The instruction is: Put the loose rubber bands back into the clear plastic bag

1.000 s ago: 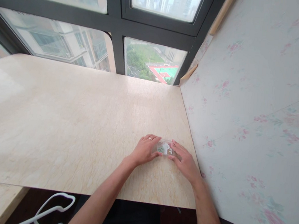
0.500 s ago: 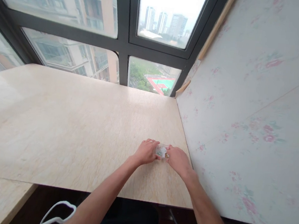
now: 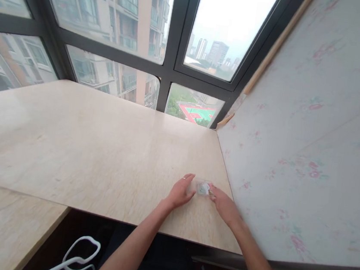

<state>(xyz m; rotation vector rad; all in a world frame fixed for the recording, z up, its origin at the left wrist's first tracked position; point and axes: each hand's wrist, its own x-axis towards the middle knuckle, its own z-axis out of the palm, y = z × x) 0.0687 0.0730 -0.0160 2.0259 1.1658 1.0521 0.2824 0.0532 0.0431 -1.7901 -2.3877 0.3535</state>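
Observation:
A small clear plastic box (image 3: 202,188) lies on the pale stone-patterned ledge between my two hands. White and greenish bits show inside it, too small to make out. My left hand (image 3: 181,191) rests just left of the box, thumb and fingers apart in a curve, holding nothing; a ring shows on one finger. My right hand (image 3: 223,204) has its fingertips closed on the box's right end, where something small and gold-coloured shows near the fingers. Part of that end is hidden by the fingers.
The ledge (image 3: 94,142) runs to dark window frames (image 3: 164,85) at the back. A flower-papered wall (image 3: 293,165) rises close to my right arm. Below the front edge is a white looped tube-like thing (image 3: 79,260). A lower-left slab (image 3: 1,223) adjoins the ledge.
My left hand has let go of the box's left side and opened a little away from it. My right hand stays at the box. The whole view has shifted and tilted.

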